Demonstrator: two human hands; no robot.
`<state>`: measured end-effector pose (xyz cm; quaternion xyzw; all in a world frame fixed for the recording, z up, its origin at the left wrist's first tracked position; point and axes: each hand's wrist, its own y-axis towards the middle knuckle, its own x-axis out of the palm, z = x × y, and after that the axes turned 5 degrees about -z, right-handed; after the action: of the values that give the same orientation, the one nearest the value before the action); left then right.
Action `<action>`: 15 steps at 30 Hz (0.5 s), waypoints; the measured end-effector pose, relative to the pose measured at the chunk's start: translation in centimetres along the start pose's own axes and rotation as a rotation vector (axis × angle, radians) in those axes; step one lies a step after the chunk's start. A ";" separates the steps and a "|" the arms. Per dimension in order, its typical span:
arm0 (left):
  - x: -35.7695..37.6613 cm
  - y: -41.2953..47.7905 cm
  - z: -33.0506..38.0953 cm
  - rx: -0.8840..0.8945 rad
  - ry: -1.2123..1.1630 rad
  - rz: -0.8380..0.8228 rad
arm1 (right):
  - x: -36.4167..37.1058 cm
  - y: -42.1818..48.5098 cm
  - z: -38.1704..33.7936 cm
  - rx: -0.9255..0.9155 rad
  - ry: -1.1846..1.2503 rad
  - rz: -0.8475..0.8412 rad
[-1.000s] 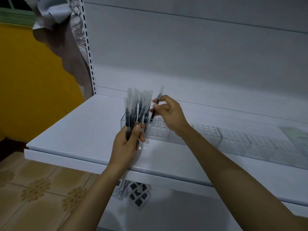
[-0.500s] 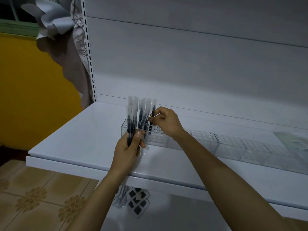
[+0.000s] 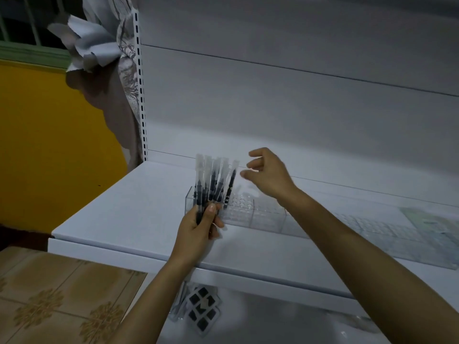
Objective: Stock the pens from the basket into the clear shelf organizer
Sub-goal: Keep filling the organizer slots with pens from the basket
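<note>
My left hand (image 3: 198, 228) grips a fanned bundle of dark pens in clear sleeves (image 3: 211, 181), held upright in front of the left end of the clear shelf organizer (image 3: 263, 214). One pen (image 3: 229, 187) stands in a hole of the organizer at the bundle's right edge. My right hand (image 3: 267, 173) hovers just right of the pen tops with loosely curled fingers, and holds nothing. The organizer is a row of clear boxes with hole grids along the white shelf (image 3: 129, 214). No basket is in view.
The shelf's white back panel rises behind the organizer. A slotted upright (image 3: 140, 95) and hanging cloth (image 3: 106, 58) stand at the left. On the lower shelf lie a black-and-white cube (image 3: 202, 307) and a clear packet. Tiled floor (image 3: 49, 294) lies at bottom left.
My right hand has let go of the single pen it was setting into the organizer and has lifted up and to the right. My left hand still holds the bundle.
</note>
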<state>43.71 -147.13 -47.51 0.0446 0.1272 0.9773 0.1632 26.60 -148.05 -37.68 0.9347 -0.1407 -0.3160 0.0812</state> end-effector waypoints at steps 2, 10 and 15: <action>-0.1 -0.3 0.3 -0.022 -0.072 -0.063 | 0.0 -2.0 -0.5 -0.001 0.209 -0.012; -0.6 -0.8 0.8 -0.068 0.008 -0.236 | 5.3 -7.2 1.8 0.003 0.537 -0.198; -0.4 -0.5 0.3 -0.046 0.096 -0.182 | 5.1 -7.5 1.9 0.047 0.666 -0.072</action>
<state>44.28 -146.75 -47.39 -0.0176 0.1159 0.9621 0.2461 30.92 -142.70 -43.91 0.9926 -0.0807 0.0075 0.0899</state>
